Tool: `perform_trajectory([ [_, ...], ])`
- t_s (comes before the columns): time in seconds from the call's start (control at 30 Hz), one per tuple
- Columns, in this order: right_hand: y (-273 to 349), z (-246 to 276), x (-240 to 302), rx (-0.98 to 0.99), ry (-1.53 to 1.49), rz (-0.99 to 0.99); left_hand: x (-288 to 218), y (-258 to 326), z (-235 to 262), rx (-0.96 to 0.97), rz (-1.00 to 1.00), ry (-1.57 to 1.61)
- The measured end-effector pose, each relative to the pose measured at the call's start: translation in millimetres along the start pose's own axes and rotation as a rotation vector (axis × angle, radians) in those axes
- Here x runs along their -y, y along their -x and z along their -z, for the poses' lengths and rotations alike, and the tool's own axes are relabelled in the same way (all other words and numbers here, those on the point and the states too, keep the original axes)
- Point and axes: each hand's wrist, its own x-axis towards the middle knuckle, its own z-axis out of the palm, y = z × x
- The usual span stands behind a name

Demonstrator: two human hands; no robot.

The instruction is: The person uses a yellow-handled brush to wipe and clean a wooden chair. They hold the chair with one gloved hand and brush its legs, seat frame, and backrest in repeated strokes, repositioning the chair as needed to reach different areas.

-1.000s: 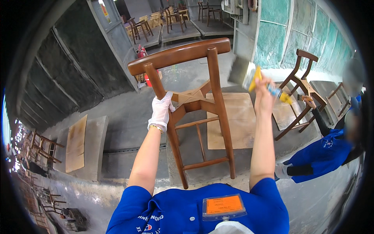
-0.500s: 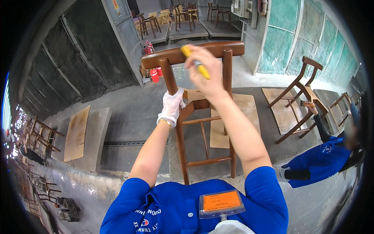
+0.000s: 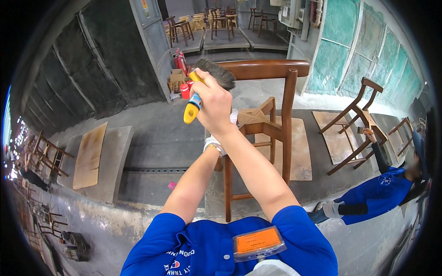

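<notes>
A brown wooden chair [image 3: 276, 69] with a curved top rail stands in front of me, its back turned toward me. My right hand [image 3: 213, 103] is closed around the yellow handle of a wide paintbrush [image 3: 216, 73]. The brush's dark bristles are over the left end of the top rail and hide it. My left hand [image 3: 215, 143], in a white glove, is at the chair's left back post. Much of that hand is behind my right wrist, with a bit of glove showing on the far side, closed about the post.
To the right, a person in blue [image 3: 382, 191] holds a brush at another brown chair [image 3: 357, 108]. Cardboard [image 3: 92, 156] lies on a grey slab at left. Red fire extinguishers [image 3: 180, 60] stand by the far wall. More chairs [image 3: 222, 23] stand on platforms at the back.
My right hand has swept left with the paintbrush, from mid-rail to the left end. The chair appears turned and shifted right in view, my left hand moving with it.
</notes>
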Motion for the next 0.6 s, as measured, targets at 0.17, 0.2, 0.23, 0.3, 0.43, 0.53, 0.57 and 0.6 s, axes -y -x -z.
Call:
perform_trajectory([
  [0.17,-29.6,54.7,-41.9,-0.204,-0.332,-0.158,-51.0,34.7,-8.2,0.086,0.058,-0.245],
  [0.2,-33.2,86.4,-58.6,-0.231,-0.350,-0.134,-63.5,44.2,-15.6,0.070,0.127,-0.287],
  [0.23,-27.6,115.6,-69.6,-0.325,-0.305,-0.199,-74.9,54.5,-20.9,0.073,0.082,-0.281],
  [0.3,-11.2,181.8,-86.4,-0.445,-0.006,-0.351,-92.3,73.1,-29.8,0.036,0.126,-0.370],
  [0.43,66.6,290.8,-99.1,-0.721,0.142,-0.423,-106.9,122.5,-34.5,0.015,0.257,-0.496],
  [0.53,149.8,346.3,-107.3,-0.860,0.032,-0.549,-106.1,171.9,-31.6,0.005,0.242,-0.442],
  [0.57,179.1,364.4,-108.1,-0.855,0.000,-0.655,-105.9,184.5,-30.3,0.010,0.278,-0.467],
  [0.6,207.8,376.1,-110.2,-0.820,0.082,-0.713,-103.8,194.1,-32.7,-0.034,0.302,-0.457],
])
